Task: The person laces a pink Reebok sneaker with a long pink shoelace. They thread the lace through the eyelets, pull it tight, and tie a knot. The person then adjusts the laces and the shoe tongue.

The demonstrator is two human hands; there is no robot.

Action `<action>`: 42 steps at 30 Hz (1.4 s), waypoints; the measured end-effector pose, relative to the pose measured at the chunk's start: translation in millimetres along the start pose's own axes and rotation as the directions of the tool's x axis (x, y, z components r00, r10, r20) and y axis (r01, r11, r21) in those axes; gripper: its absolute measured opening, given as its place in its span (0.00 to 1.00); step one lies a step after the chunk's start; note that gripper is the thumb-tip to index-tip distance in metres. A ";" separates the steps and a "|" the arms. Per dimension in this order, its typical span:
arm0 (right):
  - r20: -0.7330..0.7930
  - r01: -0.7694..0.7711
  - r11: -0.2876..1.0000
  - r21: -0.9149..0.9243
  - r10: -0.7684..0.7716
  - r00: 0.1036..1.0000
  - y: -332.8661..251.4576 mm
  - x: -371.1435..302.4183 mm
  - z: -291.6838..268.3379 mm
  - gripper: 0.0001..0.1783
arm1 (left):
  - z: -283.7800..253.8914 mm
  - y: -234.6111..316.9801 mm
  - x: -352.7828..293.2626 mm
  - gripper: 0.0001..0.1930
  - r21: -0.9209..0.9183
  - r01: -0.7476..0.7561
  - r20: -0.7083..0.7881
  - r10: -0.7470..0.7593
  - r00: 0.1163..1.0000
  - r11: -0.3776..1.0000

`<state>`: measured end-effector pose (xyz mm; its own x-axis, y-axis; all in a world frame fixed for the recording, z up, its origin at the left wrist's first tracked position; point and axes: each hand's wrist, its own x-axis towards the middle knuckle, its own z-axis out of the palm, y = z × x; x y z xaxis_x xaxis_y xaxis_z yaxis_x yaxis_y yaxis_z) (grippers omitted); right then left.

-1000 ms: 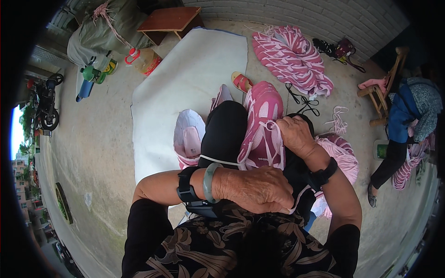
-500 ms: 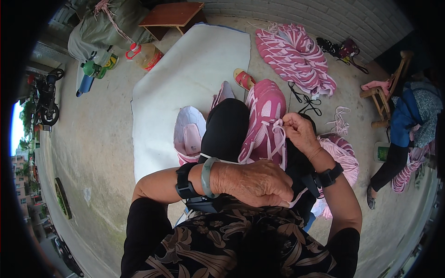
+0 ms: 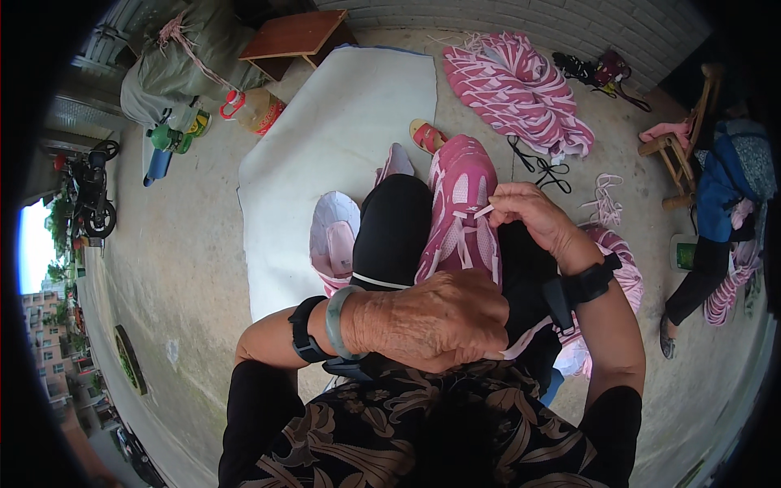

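Concrete yard, white mat [image 3: 325, 154] behind. Pink shoe [image 3: 460, 211] lies on the lap, long axis toward upper frame. Right hand [image 3: 533, 215] pinches its lace [image 3: 482, 213]; left hand [image 3: 439, 321] curled at the heel end, hold unclear.

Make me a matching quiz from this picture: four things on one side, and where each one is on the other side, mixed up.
Things:
1. pink shoe
2. green bangle
3. wooden stool
4. white sheet

Places:
A. spread flat on the concrete ground
B. on the person's lap
C. beyond the sheet's far edge
D. on the left wrist

Pairs: 1-B, 2-D, 3-C, 4-A
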<state>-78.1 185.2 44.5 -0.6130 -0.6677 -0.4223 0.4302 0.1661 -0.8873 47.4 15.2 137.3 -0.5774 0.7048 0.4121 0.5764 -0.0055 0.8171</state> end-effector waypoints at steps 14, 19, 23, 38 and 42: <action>-0.444 0.149 0.720 -0.677 -0.562 0.698 45.1 15.1 10.7 0.08 | 23.4 -3.6 11.7 0.04 0.058 0.017 0.238 -0.030 0.971 0.998; -0.349 0.038 0.517 -0.855 -0.629 0.694 57.6 9.7 11.9 0.09 | 34.9 -11.2 14.0 0.04 -0.039 0.069 0.259 -0.056 0.964 0.997; -0.099 0.053 0.176 -0.983 -0.749 0.655 64.3 7.5 -15.7 0.04 | 34.0 -12.4 15.6 0.04 -0.096 0.142 0.259 -0.113 0.959 0.985; -0.021 0.315 0.882 -0.352 -0.344 0.939 36.9 -1.4 -17.3 0.07 | 27.3 15.0 20.5 0.07 -0.396 0.138 0.277 -0.024 0.960 0.908; -0.042 0.216 0.943 -0.255 -0.234 0.971 23.2 -7.1 -12.2 0.08 | 28.5 6.9 16.5 0.08 -0.357 0.197 0.326 -0.076 0.942 0.913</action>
<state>-71.9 202.7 24.6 -0.7243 -0.6566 -0.2101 0.1043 0.1969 -0.9749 58.3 47.0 138.2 -0.3990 0.8960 0.1951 0.2066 -0.1194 0.9711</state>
